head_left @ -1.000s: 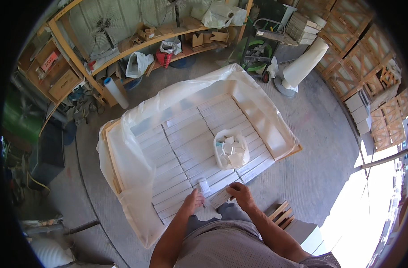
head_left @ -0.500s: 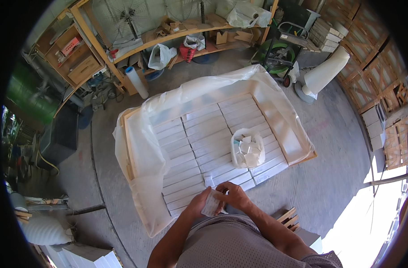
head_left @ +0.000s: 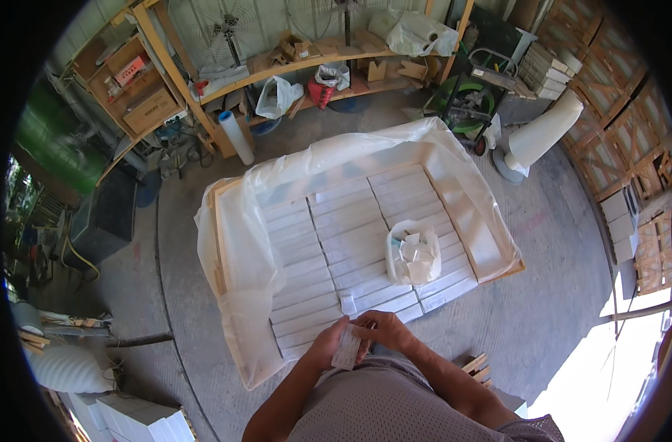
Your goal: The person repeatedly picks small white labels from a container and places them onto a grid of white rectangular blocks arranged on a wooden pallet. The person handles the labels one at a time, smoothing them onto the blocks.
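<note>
Close to my body, my left hand (head_left: 327,345) is closed around the left side of a small stack of white labels or printed cards (head_left: 345,349). My right hand (head_left: 386,331) has its fingers bent in at the upper right edge, gripping the same labels; some fingertips are hidden behind them. Both hands are above the near edge of a wooden crate (head_left: 216,254) draped in clear plastic film. Long white boxes (head_left: 295,276) lie inside in rows. On them stands a white bag (head_left: 414,254) full of white paper scraps. A loose white slip (head_left: 348,303) lies on the boxes just beyond my hands.
Behind the crate runs a wooden shelf (head_left: 314,57) with cardboard pieces and bags. A film roll (head_left: 236,138) stands before it. At the right are a hand truck (head_left: 483,96) and a white wrapped roll (head_left: 546,132). White boxes (head_left: 148,420) are stacked at lower left.
The view has shifted slightly, so the crate appears a little lower and further right. The labels are now held more upright, and my right hand has flattened somewhat over their upper edge.
</note>
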{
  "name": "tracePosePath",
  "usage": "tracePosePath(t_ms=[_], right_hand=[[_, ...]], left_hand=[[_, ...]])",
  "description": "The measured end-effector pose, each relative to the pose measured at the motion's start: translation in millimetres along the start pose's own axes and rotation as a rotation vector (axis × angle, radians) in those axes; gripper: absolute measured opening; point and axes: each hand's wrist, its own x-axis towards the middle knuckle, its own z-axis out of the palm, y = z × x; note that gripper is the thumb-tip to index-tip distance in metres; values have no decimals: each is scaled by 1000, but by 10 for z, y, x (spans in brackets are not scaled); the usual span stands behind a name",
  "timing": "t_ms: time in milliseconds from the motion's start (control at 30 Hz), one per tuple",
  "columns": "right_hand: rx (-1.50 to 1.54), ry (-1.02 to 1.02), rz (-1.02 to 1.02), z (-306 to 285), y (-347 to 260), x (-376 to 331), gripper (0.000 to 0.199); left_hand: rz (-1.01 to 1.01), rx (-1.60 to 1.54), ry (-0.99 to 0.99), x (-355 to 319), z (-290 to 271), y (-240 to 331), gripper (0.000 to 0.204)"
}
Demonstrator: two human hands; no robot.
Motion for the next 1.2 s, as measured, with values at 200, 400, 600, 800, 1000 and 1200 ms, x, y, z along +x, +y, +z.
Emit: tracePosePath(t_ms=[200,400,600,800,1000,1200], right_hand=[[82,-12,57,22,-26,-56,34],[154,-42,41,-18,65,-37,29],[-199,230,-341,56,32,-14,23],[-108,384,-267,142,-22,-51,21],[239,317,-37,-4,85,4,23],[149,248,-59,-42,46,-20,24]], left_hand=[[21,-58,38,-55,114,-7,62],[-23,-20,70,-48,123,22,64],[52,-69,-32,-23,-13,-42,63],[112,-82,-79,10,-130,-120,58],[131,-81,135,-52,76,-38,54],[140,-96,282,-80,-17,-31,39]])
